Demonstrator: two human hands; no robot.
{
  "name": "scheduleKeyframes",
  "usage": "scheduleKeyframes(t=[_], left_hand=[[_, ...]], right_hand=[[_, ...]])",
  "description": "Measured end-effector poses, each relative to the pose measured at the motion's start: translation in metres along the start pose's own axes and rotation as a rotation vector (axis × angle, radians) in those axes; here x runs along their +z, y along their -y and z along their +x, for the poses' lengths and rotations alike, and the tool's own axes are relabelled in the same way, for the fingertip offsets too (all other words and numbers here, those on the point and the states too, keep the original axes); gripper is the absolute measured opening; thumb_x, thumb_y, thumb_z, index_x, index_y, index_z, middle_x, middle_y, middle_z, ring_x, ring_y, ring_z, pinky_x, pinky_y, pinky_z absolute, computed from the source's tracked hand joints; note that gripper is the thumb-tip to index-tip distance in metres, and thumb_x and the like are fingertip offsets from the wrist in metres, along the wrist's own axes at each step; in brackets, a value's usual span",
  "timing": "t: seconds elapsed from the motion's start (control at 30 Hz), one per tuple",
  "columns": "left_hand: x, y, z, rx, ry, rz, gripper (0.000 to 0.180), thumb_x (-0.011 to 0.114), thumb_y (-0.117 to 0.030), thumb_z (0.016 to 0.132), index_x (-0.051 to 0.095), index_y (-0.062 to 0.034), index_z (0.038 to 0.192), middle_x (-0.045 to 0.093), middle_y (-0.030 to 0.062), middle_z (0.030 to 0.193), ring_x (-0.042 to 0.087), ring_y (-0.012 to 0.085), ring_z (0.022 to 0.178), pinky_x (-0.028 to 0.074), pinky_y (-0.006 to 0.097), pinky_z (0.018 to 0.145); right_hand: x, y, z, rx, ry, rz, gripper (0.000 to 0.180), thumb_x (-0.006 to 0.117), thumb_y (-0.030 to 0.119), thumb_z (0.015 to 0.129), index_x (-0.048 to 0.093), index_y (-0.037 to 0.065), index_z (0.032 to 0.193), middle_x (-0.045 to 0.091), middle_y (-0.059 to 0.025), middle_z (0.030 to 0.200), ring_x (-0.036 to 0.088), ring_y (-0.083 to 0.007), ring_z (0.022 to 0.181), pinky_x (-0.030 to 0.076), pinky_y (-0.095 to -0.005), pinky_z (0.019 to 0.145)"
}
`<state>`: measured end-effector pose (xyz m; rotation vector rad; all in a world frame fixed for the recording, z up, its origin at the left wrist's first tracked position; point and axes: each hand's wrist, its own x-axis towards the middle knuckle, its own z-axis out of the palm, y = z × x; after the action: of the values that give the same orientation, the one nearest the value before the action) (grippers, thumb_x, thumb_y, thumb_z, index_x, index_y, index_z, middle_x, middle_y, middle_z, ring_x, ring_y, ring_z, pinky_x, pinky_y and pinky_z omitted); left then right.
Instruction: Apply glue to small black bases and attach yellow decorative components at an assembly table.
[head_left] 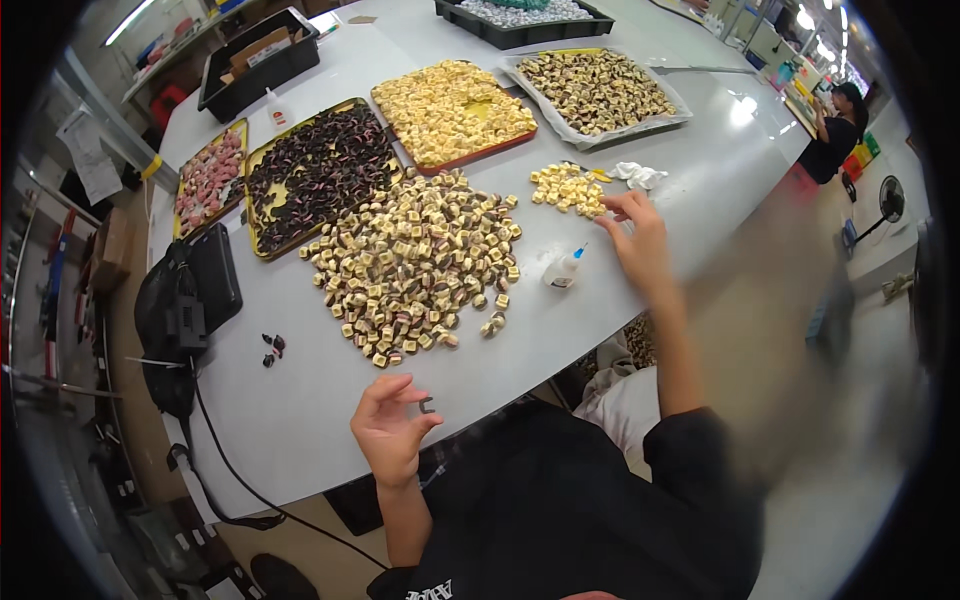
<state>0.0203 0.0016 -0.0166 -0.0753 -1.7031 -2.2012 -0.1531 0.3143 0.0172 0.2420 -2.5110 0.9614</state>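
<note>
Near the front edge of the table, my left hand (pixel 393 428) pinches a small dark curved piece (pixel 427 405) between thumb and fingertips. My right hand (pixel 640 240) reaches over to a little pile of pale-yellow square pieces (pixel 566 190). Its thumb and fingertips close around a piece at the pile's right edge, which they partly hide. Between the hands stands a small white glue bottle (pixel 562 270) with a blue tip. Left of the bottle spreads a large heap of small yellow-and-dark layered pieces (pixel 415 260). A few loose dark pieces (pixel 272 349) lie to the left.
Behind the heap stand trays of pink pieces (pixel 212 180), dark pieces (pixel 318 170), yellow pieces (pixel 450 110) and layered pieces (pixel 597 90). A crumpled white tissue (pixel 638 175) lies beyond my right hand. A black bag (pixel 170 310) with a cable sits at the left edge. Another person (pixel 838 130) works far right.
</note>
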Motion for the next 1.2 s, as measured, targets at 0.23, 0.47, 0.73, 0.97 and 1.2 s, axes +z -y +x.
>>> scheduleKeyframes(t=[0.23, 0.47, 0.73, 0.97, 1.2], left_hand=[[0.003, 0.0, 0.002, -0.013, -0.01, -0.049, 0.047, 0.076, 0.008, 0.061, 0.058, 0.0028, 0.105, 0.056, 0.0094, 0.094, 0.055, 0.0158, 0.083, 0.046, 0.028, 0.077], [0.005, -0.001, 0.005, 0.008, 0.018, -0.047, 0.047, 0.075, 0.012, 0.059, 0.059, 0.0027, 0.102, 0.055, 0.0089, 0.092, 0.057, 0.0173, 0.083, 0.049, 0.028, 0.074], [0.005, 0.003, 0.001, 0.016, 0.039, -0.052, 0.048, 0.081, 0.001, 0.057, 0.059, -0.0014, 0.1, 0.057, 0.0058, 0.087, 0.05, 0.0179, 0.086, 0.043, 0.029, 0.075], [0.0, 0.002, 0.002, 0.113, 0.095, -0.033, 0.046, 0.081, 0.0, 0.058, 0.062, -0.0009, 0.099, 0.057, 0.007, 0.087, 0.054, 0.0163, 0.083, 0.044, 0.028, 0.076], [0.0, 0.001, 0.001, 0.078, 0.06, 0.016, 0.048, 0.084, -0.003, 0.053, 0.062, -0.0032, 0.096, 0.062, 0.0055, 0.081, 0.05, 0.0168, 0.085, 0.042, 0.029, 0.074]], right_hand=[[0.018, -0.01, 0.008, -0.144, 0.111, -0.072, 0.015, 0.065, 0.0, 0.074, 0.059, 0.0, 0.088, 0.058, -0.0097, 0.084, 0.059, -0.0197, 0.075, 0.046, -0.0281, 0.069], [0.003, 0.012, -0.002, -0.043, -0.127, 0.187, 0.016, 0.065, -0.002, 0.075, 0.057, 0.0, 0.09, 0.058, -0.0079, 0.086, 0.058, -0.016, 0.077, 0.047, -0.0264, 0.068], [0.032, 0.129, -0.103, 0.274, 0.503, 1.164, 0.018, 0.063, -0.002, 0.079, 0.058, -0.004, 0.096, 0.06, -0.0122, 0.093, 0.06, -0.017, 0.084, 0.051, -0.0272, 0.072], [0.061, 0.149, -0.119, 0.753, 0.765, 1.425, 0.018, 0.066, -0.002, 0.077, 0.061, -0.004, 0.094, 0.063, -0.0109, 0.09, 0.062, -0.0147, 0.082, 0.051, -0.0264, 0.075], [0.063, 0.138, -0.115, 0.676, 0.857, 1.413, 0.02, 0.065, -0.003, 0.076, 0.057, -0.006, 0.094, 0.062, -0.0145, 0.091, 0.063, -0.02, 0.083, 0.053, -0.0293, 0.075]])
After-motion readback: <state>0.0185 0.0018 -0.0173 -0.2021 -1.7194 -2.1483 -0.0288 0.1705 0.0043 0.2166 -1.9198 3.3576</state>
